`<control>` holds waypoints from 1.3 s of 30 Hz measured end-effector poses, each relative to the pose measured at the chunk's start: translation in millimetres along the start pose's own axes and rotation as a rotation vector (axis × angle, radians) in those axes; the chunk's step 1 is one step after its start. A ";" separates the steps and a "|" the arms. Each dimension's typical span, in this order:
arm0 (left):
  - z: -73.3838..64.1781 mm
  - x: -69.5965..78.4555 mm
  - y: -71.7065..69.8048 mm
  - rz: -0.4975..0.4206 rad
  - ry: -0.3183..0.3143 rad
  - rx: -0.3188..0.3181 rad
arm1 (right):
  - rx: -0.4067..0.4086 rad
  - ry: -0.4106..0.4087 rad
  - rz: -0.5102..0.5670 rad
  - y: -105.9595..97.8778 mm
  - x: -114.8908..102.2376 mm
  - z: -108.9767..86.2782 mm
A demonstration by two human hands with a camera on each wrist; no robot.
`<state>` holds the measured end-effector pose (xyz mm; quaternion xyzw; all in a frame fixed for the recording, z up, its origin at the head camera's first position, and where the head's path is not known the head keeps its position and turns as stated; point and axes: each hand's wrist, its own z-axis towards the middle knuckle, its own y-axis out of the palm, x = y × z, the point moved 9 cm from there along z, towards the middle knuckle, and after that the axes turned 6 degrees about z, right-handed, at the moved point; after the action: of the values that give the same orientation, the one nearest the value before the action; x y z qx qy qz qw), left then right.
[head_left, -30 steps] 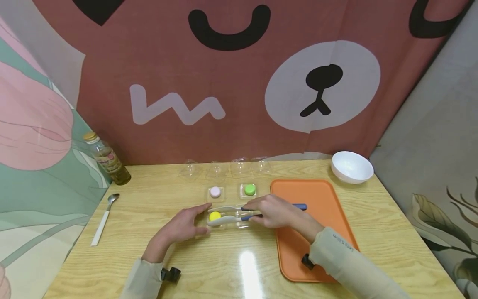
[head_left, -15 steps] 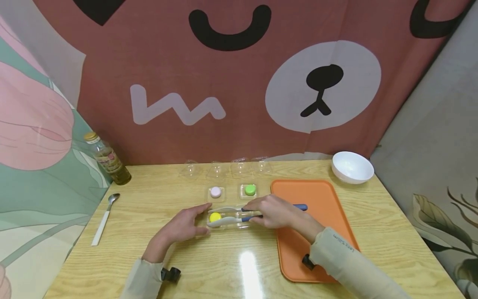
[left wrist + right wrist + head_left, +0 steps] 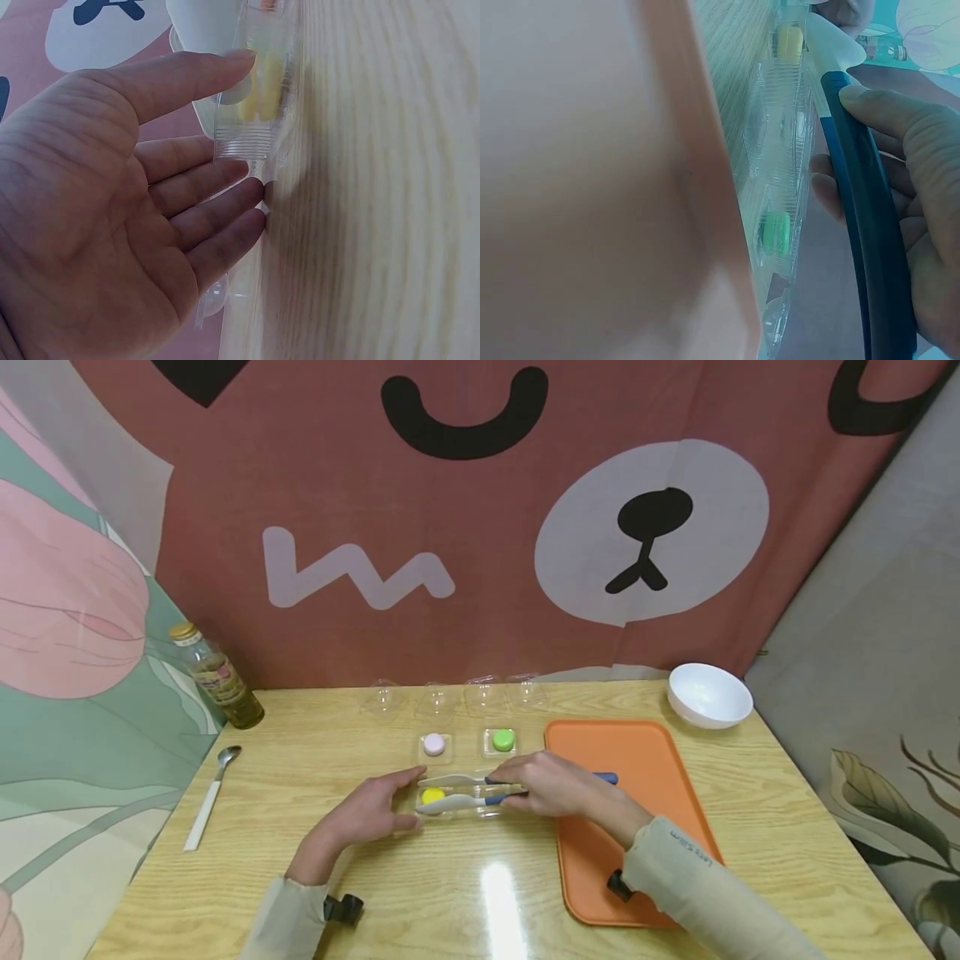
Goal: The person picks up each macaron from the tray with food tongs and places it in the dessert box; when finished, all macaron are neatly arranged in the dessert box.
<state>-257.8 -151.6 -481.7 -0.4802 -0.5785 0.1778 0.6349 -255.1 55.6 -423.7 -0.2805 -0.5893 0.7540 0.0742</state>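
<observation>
My right hand (image 3: 547, 783) grips blue-handled tongs (image 3: 862, 195) with pale, broad tips. Those tips reach left and stand apart, one on each side of a yellow macaron (image 3: 432, 796) in the head view. The macaron sits in a clear plastic container (image 3: 240, 142). My left hand (image 3: 367, 810) holds the left end of that container, thumb on the near side and forefinger on the far side. Behind it, a pale pink macaron (image 3: 433, 744) and a green macaron (image 3: 504, 740) rest in clear containers. A clear container (image 3: 487, 810) without a macaron lies under the tongs.
An orange tray (image 3: 607, 860) lies under the right forearm. At the back right is a white bowl (image 3: 709, 693). Several clear plastic lids (image 3: 437, 699) line the back edge. A bottle (image 3: 222, 681) and a white-handled spoon (image 3: 206, 802) are at the left.
</observation>
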 end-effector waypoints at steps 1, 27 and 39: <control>0.2 0.0 0.1 0.002 0.003 0.000 | 0.000 -0.002 -0.001 0.0 0.0 -0.2; -1.5 -6.6 -1.9 0.014 -0.028 -0.007 | 0.228 0.176 0.068 -60.4 40.5 -66.0; -3.2 -5.0 -3.8 -0.004 -0.013 -0.001 | 0.300 0.282 0.055 -76.8 61.8 -117.2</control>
<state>-257.6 -158.6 -481.0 -0.4781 -0.5839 0.1792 0.6311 -263.4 204.8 -390.4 -0.3851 -0.4463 0.7883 0.1762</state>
